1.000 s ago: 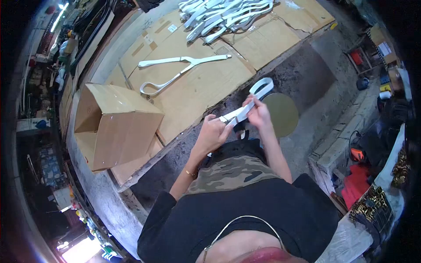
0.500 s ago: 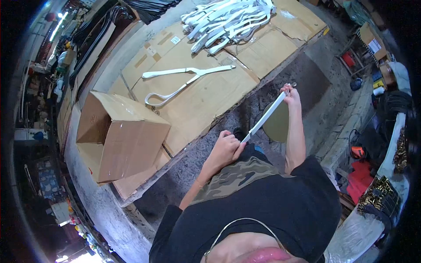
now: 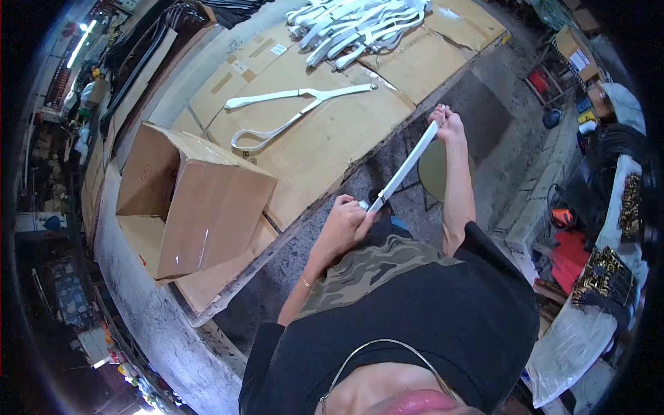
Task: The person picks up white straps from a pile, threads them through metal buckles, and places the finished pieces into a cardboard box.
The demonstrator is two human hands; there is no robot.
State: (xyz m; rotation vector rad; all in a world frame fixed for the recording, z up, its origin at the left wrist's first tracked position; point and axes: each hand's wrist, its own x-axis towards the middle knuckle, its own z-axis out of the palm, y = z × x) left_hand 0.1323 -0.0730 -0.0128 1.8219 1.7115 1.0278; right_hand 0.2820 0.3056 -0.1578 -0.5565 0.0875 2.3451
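Observation:
A white strap [image 3: 404,169] is stretched at a slant between my two hands, beyond the table's front edge. My left hand [image 3: 344,225] is closed around its lower end, close to my waist. My right hand [image 3: 448,124] pinches the upper end, farther out, where a small shiny piece shows at the fingers. On the cardboard lies a Y-shaped white strap [image 3: 311,98], one branch folded into a loop and a small metal end at its right tip. Behind it is a heap of similar white straps [image 3: 356,31].
An open cardboard box [image 3: 218,214] stands at the table's left front. Flattened cardboard [image 3: 325,135] covers the tabletop. Black strips [image 3: 142,69] are piled at the far left. To the right are a stool with something red [image 3: 538,81], a red cloth [image 3: 570,259] and plastic bags [image 3: 570,363].
Both hands have shifted slightly up and left in view, still holding the strap taut. The view itself has moved a little. The strap and heap on the table lie as before.

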